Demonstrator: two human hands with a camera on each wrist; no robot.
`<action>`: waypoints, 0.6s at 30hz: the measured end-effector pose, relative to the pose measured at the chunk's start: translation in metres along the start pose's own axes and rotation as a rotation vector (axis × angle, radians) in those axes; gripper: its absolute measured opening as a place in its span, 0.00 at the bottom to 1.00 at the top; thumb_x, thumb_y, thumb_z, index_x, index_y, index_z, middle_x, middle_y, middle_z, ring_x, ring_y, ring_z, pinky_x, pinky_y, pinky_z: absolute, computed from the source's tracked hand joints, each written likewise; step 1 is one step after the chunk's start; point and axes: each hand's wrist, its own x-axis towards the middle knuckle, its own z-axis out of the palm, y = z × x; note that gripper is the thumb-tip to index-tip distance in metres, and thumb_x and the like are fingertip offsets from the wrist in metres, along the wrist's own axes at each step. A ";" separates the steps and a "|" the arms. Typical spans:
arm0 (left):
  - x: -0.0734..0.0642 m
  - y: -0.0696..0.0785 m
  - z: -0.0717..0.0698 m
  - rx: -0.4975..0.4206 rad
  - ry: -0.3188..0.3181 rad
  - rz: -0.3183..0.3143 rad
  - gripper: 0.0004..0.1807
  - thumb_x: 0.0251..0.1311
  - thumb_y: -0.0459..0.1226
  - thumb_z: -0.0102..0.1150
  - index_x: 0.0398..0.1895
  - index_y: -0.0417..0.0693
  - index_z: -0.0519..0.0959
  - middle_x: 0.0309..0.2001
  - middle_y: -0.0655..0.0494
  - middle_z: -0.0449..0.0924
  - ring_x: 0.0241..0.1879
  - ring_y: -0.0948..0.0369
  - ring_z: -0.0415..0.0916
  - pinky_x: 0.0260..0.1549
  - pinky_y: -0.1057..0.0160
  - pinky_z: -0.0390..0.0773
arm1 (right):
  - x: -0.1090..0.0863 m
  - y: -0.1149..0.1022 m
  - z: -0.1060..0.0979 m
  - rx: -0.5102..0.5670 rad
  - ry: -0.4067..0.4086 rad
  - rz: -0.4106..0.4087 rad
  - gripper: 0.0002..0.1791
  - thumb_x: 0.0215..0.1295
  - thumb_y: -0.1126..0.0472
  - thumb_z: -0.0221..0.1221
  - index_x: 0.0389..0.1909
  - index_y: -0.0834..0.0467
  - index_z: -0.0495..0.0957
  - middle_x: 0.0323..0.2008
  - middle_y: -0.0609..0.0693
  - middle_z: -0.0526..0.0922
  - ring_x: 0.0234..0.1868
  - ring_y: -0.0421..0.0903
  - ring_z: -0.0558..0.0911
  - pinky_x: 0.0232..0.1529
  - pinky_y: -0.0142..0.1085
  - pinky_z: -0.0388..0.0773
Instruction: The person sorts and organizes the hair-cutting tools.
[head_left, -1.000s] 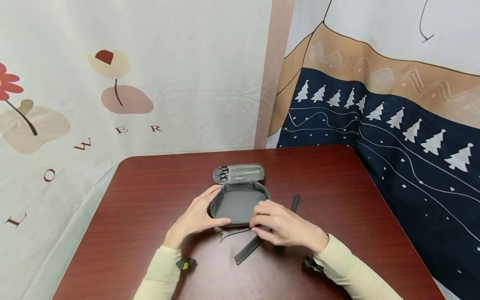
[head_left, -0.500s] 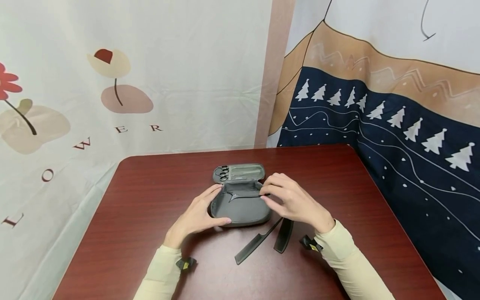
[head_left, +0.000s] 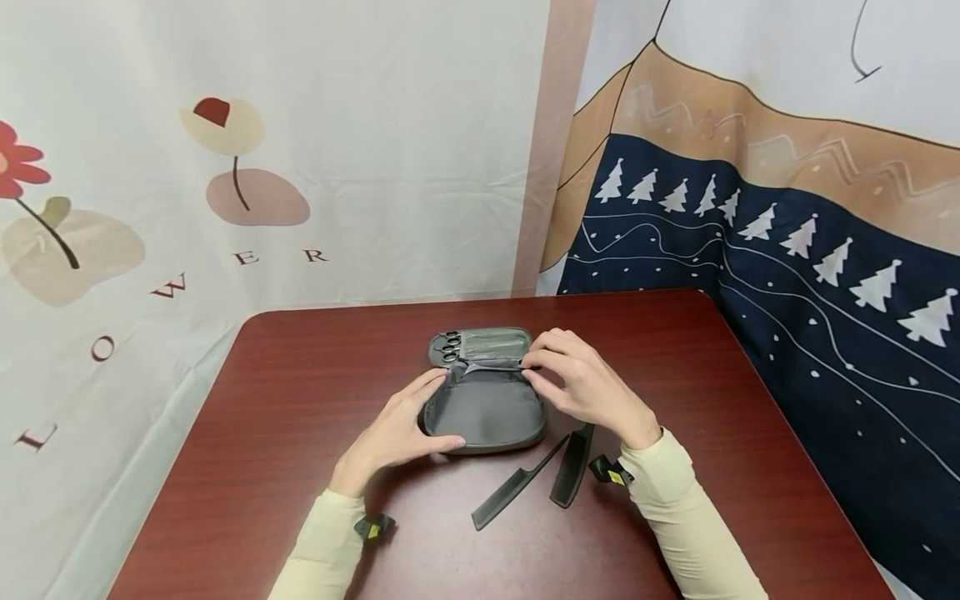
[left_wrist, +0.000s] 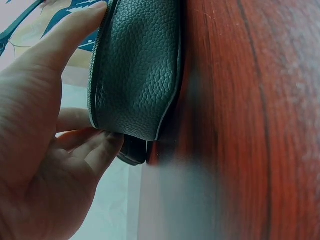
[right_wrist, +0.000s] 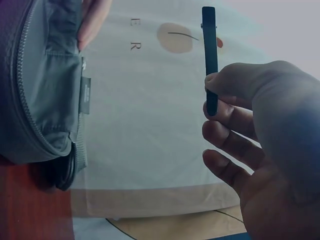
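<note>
A grey zip case (head_left: 487, 448) lies unzipped on the table, its lid (head_left: 495, 343) folded back and holding several scissors (head_left: 450, 346). My left hand (head_left: 393, 432) grips the case's left side, thumb at the front and fingers at the back corner. The left wrist view shows the pebbled case wall (left_wrist: 140, 65) beside those fingers. Over the case's back edge, my right hand (head_left: 588, 383) pinches a slim dark hair clip (head_left: 491, 367) by one end; its forked end points left. The right wrist view shows the clip (right_wrist: 211, 55) between thumb and index finger, apart from the case.
In front of the case on the right lie two dark combs: a thin-handled comb (head_left: 506, 496) and a broader comb (head_left: 572, 471). The brown table (head_left: 300, 358) ends at a printed cloth backdrop (head_left: 397, 150).
My right hand has lifted the hair clip from in front of the case to above its back edge, uncovering the broader comb. My left hand has stayed at the case.
</note>
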 end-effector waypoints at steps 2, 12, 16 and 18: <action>0.000 0.000 0.000 -0.004 -0.001 0.000 0.61 0.55 0.57 0.87 0.84 0.34 0.69 0.86 0.43 0.69 0.84 0.43 0.71 0.81 0.39 0.75 | -0.001 0.001 0.001 -0.004 -0.007 0.010 0.06 0.67 0.70 0.75 0.42 0.59 0.91 0.41 0.49 0.87 0.47 0.47 0.84 0.52 0.42 0.84; -0.003 0.004 -0.003 -0.013 -0.001 0.009 0.58 0.59 0.57 0.85 0.88 0.45 0.67 0.87 0.47 0.68 0.85 0.45 0.69 0.83 0.39 0.73 | -0.003 0.005 0.004 -0.029 -0.030 0.028 0.06 0.67 0.69 0.76 0.42 0.58 0.91 0.41 0.49 0.87 0.46 0.46 0.84 0.51 0.42 0.84; -0.003 0.008 -0.011 -0.004 0.038 0.040 0.55 0.62 0.56 0.84 0.88 0.48 0.68 0.86 0.47 0.69 0.86 0.45 0.68 0.83 0.37 0.72 | -0.003 0.005 0.004 -0.033 -0.022 0.027 0.07 0.66 0.69 0.77 0.41 0.58 0.91 0.40 0.49 0.87 0.45 0.46 0.83 0.50 0.42 0.84; -0.003 0.011 -0.015 0.003 0.063 0.053 0.54 0.63 0.55 0.83 0.88 0.48 0.68 0.86 0.47 0.69 0.86 0.45 0.67 0.83 0.36 0.71 | -0.003 0.005 0.004 -0.032 -0.024 0.031 0.07 0.66 0.69 0.77 0.41 0.58 0.91 0.40 0.49 0.87 0.45 0.46 0.84 0.50 0.42 0.84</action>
